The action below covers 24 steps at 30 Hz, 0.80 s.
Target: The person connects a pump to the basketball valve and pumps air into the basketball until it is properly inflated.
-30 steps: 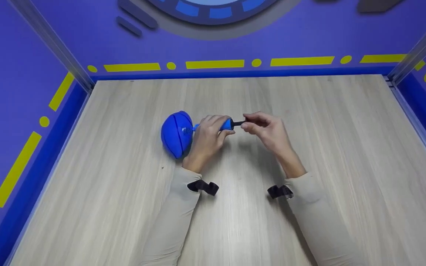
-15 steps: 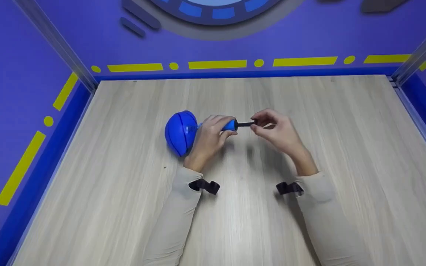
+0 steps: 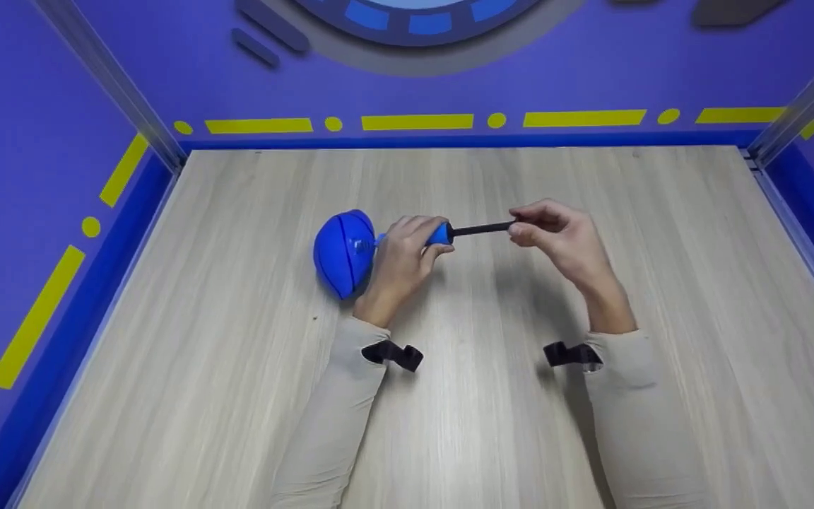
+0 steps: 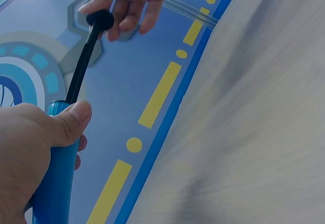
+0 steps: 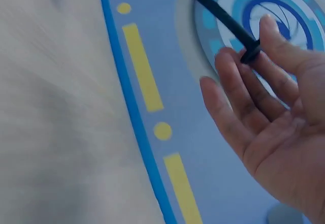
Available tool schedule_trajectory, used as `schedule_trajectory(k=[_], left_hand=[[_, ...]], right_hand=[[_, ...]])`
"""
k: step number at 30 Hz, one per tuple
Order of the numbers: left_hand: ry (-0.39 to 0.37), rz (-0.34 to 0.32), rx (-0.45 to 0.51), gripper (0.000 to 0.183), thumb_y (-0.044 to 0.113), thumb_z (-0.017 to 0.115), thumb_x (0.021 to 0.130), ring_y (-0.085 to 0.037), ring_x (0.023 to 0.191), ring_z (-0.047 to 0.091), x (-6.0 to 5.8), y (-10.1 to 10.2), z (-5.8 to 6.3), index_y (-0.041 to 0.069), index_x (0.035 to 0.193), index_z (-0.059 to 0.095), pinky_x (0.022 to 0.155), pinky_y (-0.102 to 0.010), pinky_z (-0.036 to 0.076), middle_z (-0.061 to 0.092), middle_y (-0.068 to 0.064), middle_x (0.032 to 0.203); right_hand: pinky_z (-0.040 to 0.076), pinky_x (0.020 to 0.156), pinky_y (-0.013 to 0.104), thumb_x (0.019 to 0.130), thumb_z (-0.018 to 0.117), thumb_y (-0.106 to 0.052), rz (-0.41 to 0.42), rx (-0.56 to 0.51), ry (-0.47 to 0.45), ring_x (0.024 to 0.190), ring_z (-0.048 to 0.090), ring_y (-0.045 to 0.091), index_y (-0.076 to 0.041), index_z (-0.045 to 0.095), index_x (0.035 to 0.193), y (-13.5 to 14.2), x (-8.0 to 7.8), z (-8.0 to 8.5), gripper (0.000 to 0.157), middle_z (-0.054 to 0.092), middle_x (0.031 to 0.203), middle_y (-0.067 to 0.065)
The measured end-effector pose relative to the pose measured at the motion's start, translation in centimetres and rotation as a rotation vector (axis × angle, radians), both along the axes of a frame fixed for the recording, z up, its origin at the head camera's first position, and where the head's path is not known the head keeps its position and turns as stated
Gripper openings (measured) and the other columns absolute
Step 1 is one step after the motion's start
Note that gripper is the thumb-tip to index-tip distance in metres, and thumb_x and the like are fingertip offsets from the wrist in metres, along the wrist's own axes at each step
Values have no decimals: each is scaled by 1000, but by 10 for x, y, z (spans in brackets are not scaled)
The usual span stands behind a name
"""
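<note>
A small blue hand pump (image 3: pixel 439 234) is gripped round its barrel by my left hand (image 3: pixel 401 256); the left wrist view shows the thumb lying along the blue barrel (image 4: pixel 57 178). From its end a thin black plunger rod (image 3: pixel 481 229) extends well out to the right. My right hand (image 3: pixel 571 244) pinches the round black knob (image 5: pixel 250 53) of the rod between thumb and fingers. On the left, a dark blue ball (image 3: pixel 342 254), dented out of round with black seam lines, joins the pump's nozzle (image 3: pixel 379 240). The lower barrel is hidden behind my left hand in the head view.
Under the hands is a light wood-grain tabletop (image 3: pixel 251 396). Blue panels (image 3: pixel 435 92) with yellow dashes and dots stand at the back and both sides. Metal posts (image 3: pixel 114 92) mark the corners. Black camera mounts (image 3: pixel 393 355) sit on both wrists.
My right hand has moved right and slightly up, drawing the plunger rod farther out of the barrel. My left hand and the ball stay almost where they were.
</note>
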State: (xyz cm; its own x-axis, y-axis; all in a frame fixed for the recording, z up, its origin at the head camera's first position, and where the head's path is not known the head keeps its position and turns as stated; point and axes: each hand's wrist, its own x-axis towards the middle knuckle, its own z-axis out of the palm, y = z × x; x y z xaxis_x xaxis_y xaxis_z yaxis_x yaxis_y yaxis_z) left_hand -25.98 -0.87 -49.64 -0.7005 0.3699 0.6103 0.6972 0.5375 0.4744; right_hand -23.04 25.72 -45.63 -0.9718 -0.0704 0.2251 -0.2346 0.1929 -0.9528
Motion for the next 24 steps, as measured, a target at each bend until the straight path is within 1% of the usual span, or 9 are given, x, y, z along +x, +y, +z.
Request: schedule_trajectory(k=[3, 7, 9, 11, 12, 14, 20, 22, 24], left_hand=[[19, 10, -17, 36, 23, 78, 97, -31, 112, 69, 1, 2, 1, -1, 123, 75, 104, -41, 52, 76, -13, 119], [29, 9, -24, 35, 22, 79, 97, -30, 111, 68, 3, 5, -1, -1, 123, 75, 102, -42, 53, 76, -12, 118], [32, 2, -15, 34, 20, 80, 97, -30, 111, 68, 3, 6, -2, -2, 123, 74, 102, -42, 53, 76, -12, 118], [39, -3, -3, 34, 19, 80, 96, -31, 111, 69, 4, 7, -2, -2, 123, 74, 102, -42, 53, 76, -13, 118], [42, -4, 3, 35, 19, 81, 96, -31, 111, 69, 4, 8, -2, -2, 123, 74, 102, -42, 53, 76, -13, 118], [46, -5, 6, 35, 20, 81, 96, -30, 111, 69, 3, 7, -1, -1, 123, 75, 102, -42, 53, 76, -12, 118], [38, -40, -12, 36, 23, 78, 97, -29, 112, 69, 0, 3, -4, 0, 125, 75, 101, -40, 54, 76, -11, 118], [38, -40, -2, 35, 21, 79, 97, -29, 112, 69, -2, 0, -4, 0, 125, 75, 101, -40, 54, 76, -12, 119], [40, -24, 14, 35, 20, 79, 96, -29, 112, 69, -3, -2, -3, -1, 125, 75, 102, -39, 54, 76, -12, 119]], right_hand=[[63, 81, 32, 96, 80, -4, 5, -66, -23, 84, 75, 20, 10, 73, 118, -18, -5, -12, 27, 75, 99, 14], [63, 78, 34, 97, 76, 1, 22, -172, -47, 80, 75, 21, 8, 74, 116, -42, -8, -27, 21, 74, 96, 14], [63, 77, 34, 98, 75, 2, 32, -204, -42, 79, 75, 21, 8, 74, 117, -51, -8, -30, 20, 73, 96, 14], [63, 75, 34, 98, 75, 2, 35, -210, -29, 79, 74, 22, 8, 74, 118, -55, -7, -30, 21, 73, 95, 15], [63, 75, 34, 97, 76, 1, 35, -201, -26, 79, 74, 22, 8, 74, 118, -56, -7, -30, 22, 73, 95, 16], [63, 76, 32, 97, 78, -3, 25, -142, -13, 82, 73, 22, 6, 74, 119, -55, -6, -27, 24, 73, 97, 15], [58, 83, 26, 96, 82, -13, -15, 133, 45, 94, 69, 19, 2, 77, 117, -40, -3, -16, 26, 74, 104, 11], [58, 85, 25, 96, 81, -13, -20, 161, 59, 95, 69, 18, 2, 76, 118, -31, -2, -11, 26, 74, 106, 13], [57, 84, 24, 97, 80, -11, -36, 169, 77, 96, 68, 18, 3, 76, 118, -21, -1, -5, 26, 74, 107, 13]])
